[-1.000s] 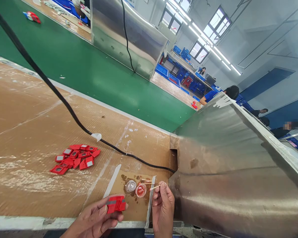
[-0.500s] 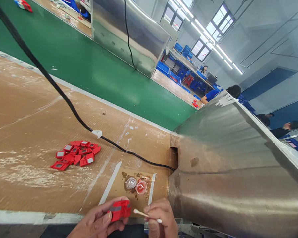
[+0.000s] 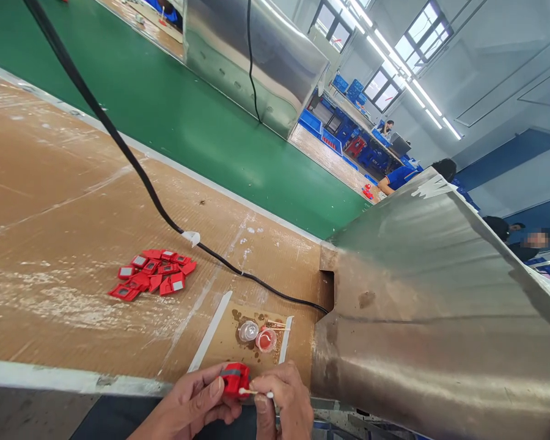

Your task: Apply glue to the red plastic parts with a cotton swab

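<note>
A small red plastic part [image 3: 236, 380] with a grey stripe is pinched in my left hand [image 3: 197, 400] near the table's front edge. My right hand [image 3: 286, 397] grips a cotton swab [image 3: 252, 392] between thumb and fingers. One white tip lies against or just in front of the red part; I cannot tell if it touches. Beyond my hands stand a small clear cup [image 3: 248, 331] and a cup holding red liquid [image 3: 266, 340]. More swabs [image 3: 278, 326] lie beside them. To the left, several similar red parts [image 3: 153, 272] are heaped on the cardboard-covered table [image 3: 96, 226].
A black cable [image 3: 220, 261] crosses the table into a notch of the metal panel [image 3: 421, 318] on the right. Behind runs a green belt [image 3: 165, 134], with another metal housing [image 3: 252, 67] past it. A co-worker in a blue sleeve [image 3: 398, 176] sits farther back.
My hands have come together, bringing the swab tip to the red part. The red part is turned slightly. The whole view has shifted a little as the head moved.
</note>
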`<state>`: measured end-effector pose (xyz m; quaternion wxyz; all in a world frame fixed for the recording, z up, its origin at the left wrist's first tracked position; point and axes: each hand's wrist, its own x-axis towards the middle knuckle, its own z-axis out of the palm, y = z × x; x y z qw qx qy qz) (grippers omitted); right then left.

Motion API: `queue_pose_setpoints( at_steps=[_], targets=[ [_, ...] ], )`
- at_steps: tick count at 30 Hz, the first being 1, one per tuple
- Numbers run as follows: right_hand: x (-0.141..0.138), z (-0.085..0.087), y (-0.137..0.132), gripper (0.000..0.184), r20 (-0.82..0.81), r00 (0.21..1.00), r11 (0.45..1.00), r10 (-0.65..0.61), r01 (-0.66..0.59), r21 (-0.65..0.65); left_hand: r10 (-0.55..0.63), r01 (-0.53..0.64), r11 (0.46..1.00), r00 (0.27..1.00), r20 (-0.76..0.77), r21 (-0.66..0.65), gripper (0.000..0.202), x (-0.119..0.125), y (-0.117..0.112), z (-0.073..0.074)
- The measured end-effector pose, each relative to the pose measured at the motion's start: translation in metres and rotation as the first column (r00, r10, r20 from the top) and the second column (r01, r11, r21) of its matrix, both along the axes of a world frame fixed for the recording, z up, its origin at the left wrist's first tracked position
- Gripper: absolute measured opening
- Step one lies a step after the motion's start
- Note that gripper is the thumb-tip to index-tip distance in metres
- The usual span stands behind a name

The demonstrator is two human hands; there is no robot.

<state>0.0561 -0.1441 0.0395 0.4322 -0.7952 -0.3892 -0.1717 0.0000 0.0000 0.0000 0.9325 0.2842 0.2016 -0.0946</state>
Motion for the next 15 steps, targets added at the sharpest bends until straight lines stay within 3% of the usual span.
queue_pose_setpoints(
  at_steps=[15],
  targets=[
    [-0.0059,0.0044,0.0086,0.024,-0.041,0.998,0.999,-0.054,0.054,-0.010,-0.034,0.034,0.999,0.999,0.009,0.022,0.062,-0.0015,0.0033,0.0028]
  ],
)
